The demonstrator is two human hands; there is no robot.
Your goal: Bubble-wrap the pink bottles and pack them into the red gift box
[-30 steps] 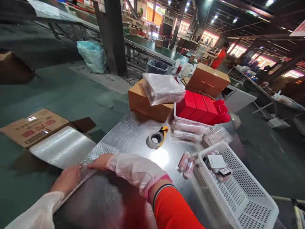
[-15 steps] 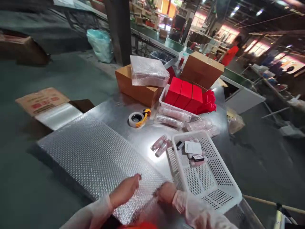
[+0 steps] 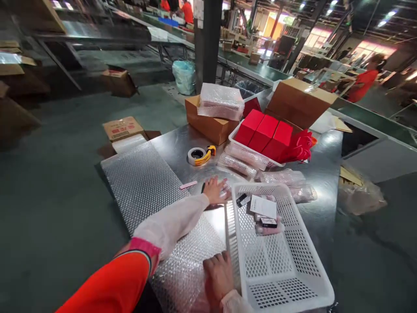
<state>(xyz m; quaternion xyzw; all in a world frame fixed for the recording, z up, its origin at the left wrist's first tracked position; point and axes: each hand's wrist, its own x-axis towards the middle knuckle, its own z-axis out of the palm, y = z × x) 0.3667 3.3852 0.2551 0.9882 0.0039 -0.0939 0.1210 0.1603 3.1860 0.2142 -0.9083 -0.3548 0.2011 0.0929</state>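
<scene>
On a metal table (image 3: 174,141) above green floor (image 3: 78,117), left hand (image 3: 215,191) lies spread, right hand (image 3: 221,274) on bubble wrap (image 3: 140,176), grip unclear.

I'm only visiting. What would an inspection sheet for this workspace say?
Surface: shiny metal table.
Things at hand: bubble wrap, spread out; pink packet, mostly hidden.
Clutter: tape dispenser; white basket holding small boxes; red boxes.
Hands: left hand over the packet, fingers spread; right hand on or just above the bubble wrap.
Cables: nothing seen at the table.
Surroundings: dark pillar, floor carton, person in orange.
</scene>
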